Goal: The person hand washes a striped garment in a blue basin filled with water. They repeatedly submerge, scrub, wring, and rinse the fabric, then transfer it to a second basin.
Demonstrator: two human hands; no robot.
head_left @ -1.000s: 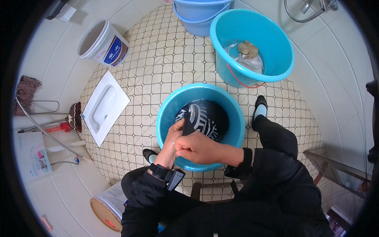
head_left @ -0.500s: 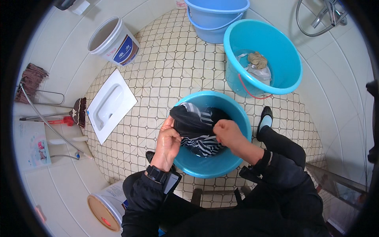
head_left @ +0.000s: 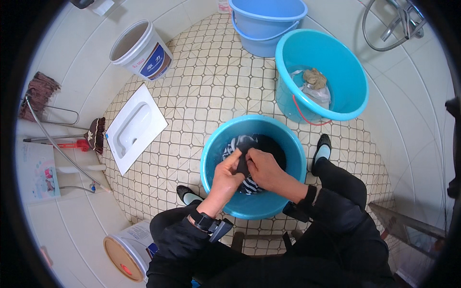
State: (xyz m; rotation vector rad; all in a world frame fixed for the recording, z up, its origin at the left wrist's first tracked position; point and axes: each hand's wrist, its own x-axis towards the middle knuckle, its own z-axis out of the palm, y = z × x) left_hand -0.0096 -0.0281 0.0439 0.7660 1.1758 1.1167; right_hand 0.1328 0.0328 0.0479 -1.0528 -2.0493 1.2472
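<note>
Both hands are over a teal basin (head_left: 207, 158) on the floor, gripping a wet black-and-white striped garment with dark fabric (head_left: 246, 144). My left hand (head_left: 224, 180) is closed on the dark part, its thumb and fingers facing the right hand. Close beside it, my right hand (head_left: 270, 172) is curled on the same bunched dark cloth. Striped folds (head_left: 249, 186) hang below the hands, and more black fabric (head_left: 272, 149) lies in the basin's right side. The fingers partly hide the gripped cloth.
A larger turquoise bucket (head_left: 355, 81) holding light cloth and water stands at the far right. Behind it are blue buckets (head_left: 259, 43). A white pail (head_left: 156, 57), squat toilet (head_left: 137, 127), brush (head_left: 95, 137) and lidded tub (head_left: 127, 254) are leftward. A shower hose (head_left: 372, 43) hangs upper right.
My hands have come together over the basin, the right moving left and the left moving right and slightly down. The dark cloth stretched between them is now bunched up.
</note>
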